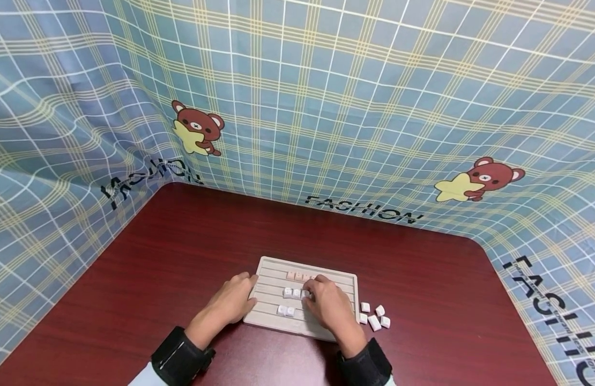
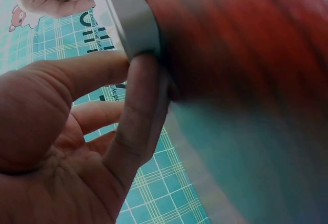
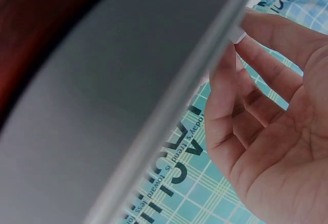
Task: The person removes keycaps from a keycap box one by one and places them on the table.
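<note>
A shallow beige tray point(image 1: 307, 321) with ridged rows lies on the table. My left hand point(image 1: 235, 297) grips its left edge; in the left wrist view the thumb and fingers meet at the tray's corner point(image 2: 141, 34). Over the tray's right half, my right hand point(image 1: 330, 304) pinches a white keycap point(image 3: 237, 34) at the right end of the middle row. Beside it in that row stand white keycaps point(image 1: 296, 293). Pink keycaps point(image 1: 298, 276) fill part of the row behind, partly covered by the right fingers. Two white keycaps point(image 1: 285, 310) sit in a nearer row.
Several loose white keycaps point(image 1: 374, 323), one of them wider, lie on the dark red table point(image 1: 437, 300) just right of the tray. A plaid cloth point(image 1: 297, 107) with printed bears hangs around the table's back and sides.
</note>
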### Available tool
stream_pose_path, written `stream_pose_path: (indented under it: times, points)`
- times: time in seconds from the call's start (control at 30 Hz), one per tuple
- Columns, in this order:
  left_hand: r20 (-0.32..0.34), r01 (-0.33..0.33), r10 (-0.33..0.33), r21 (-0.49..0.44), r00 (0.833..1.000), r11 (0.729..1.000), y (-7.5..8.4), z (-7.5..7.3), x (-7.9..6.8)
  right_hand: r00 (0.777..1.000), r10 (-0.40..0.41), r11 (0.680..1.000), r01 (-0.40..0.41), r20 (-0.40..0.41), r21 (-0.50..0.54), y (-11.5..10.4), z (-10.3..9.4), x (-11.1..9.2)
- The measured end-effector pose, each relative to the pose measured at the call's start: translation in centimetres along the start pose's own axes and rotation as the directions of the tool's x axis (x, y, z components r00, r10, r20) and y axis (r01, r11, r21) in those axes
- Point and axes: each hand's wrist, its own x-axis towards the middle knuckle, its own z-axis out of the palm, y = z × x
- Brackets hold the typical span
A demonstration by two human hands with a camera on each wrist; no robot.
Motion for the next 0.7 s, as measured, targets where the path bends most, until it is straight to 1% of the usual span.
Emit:
stream_pose_path:
  times: [0.13, 0.27, 0.47, 0.7]
  points:
    - [0.002, 0.013, -0.013, -0.006, 1.0, 1.0, -0.09, 0.04, 0.0, 1.0, -0.002, 1.0, 0.002, -0.017, -0.002, -0.08, 0.0, -0.1]
    - [0.01, 0.026, -0.026, -0.012, 1.0, 1.0, -0.17, 0.08, 0.0, 1.0, 0.014, 1.0, -0.014, -0.022, 0.009, -0.15, -0.08, -0.25]
    - [-0.01, 0.002, -0.002, 0.001, 1.0, 1.0, -0.12, 0.2, 0.13, 1.0, 0.011, 1.0, -0.011, -0.029, 0.011, -0.1, -0.22, -0.45]
    - [-0.014, -0.003, 0.003, 0.009, 1.0, 1.0, -0.06, 0.23, -0.01, 0.999, 0.022, 1.0, -0.021, -0.028, 0.013, 0.07, -0.93, -0.86]
